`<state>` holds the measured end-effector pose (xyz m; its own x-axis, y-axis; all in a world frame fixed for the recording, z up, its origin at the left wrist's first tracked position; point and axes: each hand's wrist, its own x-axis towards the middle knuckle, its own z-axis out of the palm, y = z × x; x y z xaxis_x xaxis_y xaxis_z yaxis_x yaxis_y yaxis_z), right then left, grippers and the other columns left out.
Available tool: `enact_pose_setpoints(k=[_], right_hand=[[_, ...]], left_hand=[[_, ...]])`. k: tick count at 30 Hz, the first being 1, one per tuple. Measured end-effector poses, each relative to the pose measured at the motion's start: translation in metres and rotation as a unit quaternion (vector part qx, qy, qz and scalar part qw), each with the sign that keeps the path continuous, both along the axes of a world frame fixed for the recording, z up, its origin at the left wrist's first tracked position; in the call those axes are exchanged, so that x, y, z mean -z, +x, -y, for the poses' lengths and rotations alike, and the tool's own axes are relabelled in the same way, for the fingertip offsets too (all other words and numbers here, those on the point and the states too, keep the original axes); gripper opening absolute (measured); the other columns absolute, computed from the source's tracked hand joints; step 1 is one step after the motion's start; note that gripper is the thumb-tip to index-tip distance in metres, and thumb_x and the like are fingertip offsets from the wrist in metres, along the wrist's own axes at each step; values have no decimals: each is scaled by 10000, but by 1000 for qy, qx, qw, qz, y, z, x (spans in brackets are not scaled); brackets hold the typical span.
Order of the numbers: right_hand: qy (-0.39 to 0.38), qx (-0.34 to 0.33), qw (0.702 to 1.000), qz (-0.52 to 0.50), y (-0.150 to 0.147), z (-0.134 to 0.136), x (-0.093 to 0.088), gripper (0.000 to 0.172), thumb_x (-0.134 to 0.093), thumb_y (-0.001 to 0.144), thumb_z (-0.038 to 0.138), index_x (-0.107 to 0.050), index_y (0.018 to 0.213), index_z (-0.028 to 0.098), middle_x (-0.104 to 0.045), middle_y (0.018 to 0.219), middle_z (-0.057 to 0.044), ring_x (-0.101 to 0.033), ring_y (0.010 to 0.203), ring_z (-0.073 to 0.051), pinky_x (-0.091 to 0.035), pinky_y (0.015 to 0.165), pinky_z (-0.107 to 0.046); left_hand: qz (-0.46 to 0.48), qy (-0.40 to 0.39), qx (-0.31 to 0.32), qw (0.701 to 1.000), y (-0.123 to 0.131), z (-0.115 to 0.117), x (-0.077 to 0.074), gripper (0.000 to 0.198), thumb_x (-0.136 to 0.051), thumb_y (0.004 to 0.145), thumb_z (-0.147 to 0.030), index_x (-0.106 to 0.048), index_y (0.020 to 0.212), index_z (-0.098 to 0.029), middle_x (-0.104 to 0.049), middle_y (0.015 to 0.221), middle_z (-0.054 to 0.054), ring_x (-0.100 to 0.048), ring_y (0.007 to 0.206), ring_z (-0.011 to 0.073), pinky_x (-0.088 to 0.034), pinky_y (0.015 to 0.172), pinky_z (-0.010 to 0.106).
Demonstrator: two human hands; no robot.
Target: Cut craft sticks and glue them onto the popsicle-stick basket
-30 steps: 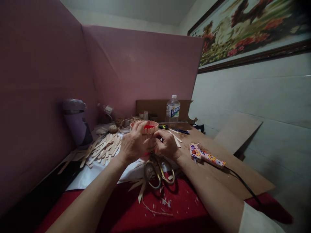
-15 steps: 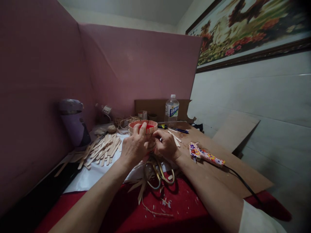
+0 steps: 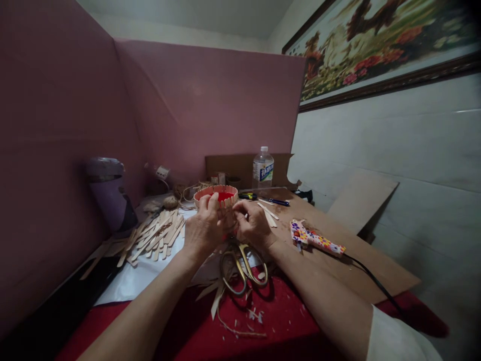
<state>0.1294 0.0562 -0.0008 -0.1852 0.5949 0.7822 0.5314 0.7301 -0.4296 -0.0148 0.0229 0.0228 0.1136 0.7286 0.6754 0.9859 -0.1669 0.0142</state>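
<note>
A round container (image 3: 228, 209) walled with upright craft sticks, red inside, stands in front of me. My left hand (image 3: 204, 225) grips its left and near side, with fingertips over the rim. At the container's right wall, my right hand (image 3: 253, 224) has its thumb and fingers pinched together; whatever is between them is hidden. Below the hands, gold-handled scissors (image 3: 246, 268) lie on the red cloth, handles toward me, blades mostly out of sight. Cut stick pieces (image 3: 216, 301) and a strand of twine (image 3: 244, 333) are near the scissors.
Left of the hands is a heap of craft sticks (image 3: 161, 233), with a twine ball (image 3: 171, 202) and purple tumbler (image 3: 112, 200) behind. A flower-patterned glue gun (image 3: 315, 240) rests on the brown board at right. Farther back are a yellow-black cutter (image 3: 248, 196) and plastic bottle (image 3: 263, 170).
The whole view has shifted slightly. My left fingers sit lower on the container's rim, so more of its red inside and stick wall shows. My right hand stays pinched at its side.
</note>
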Motion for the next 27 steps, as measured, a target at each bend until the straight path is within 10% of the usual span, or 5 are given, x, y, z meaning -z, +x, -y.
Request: enact_pose_setpoints(k=[17,22,27], right_hand=[[-80,-28,996,-36,-3,-6,5,70,-504,754,161,-554,754,209,-599,670,2,-525,605,-148,-358,570,-245],[-114,-47,989,-77,-4,-12,7,88,-498,735,175,-517,651,196,-547,619,13,-491,597,-135,-357,558,-233],[-147,-76,978,-130,-5,-15,8,134,-477,757,259,-501,649,184,-513,605,18,-462,581,-122,-364,537,-225]], left_hand=[[14,8,28,999,-2,-2,3,575,-513,779,-305,-334,1316,-203,-446,1295,123,-627,759,233,-481,550,342],[131,88,99,982,-1,1,-2,506,-539,765,-278,-417,1253,-221,-434,1313,101,-594,913,232,-483,615,308],[270,158,159,937,-3,2,-6,290,-495,752,-156,-542,1038,-175,-576,1038,67,-521,563,95,-433,568,247]])
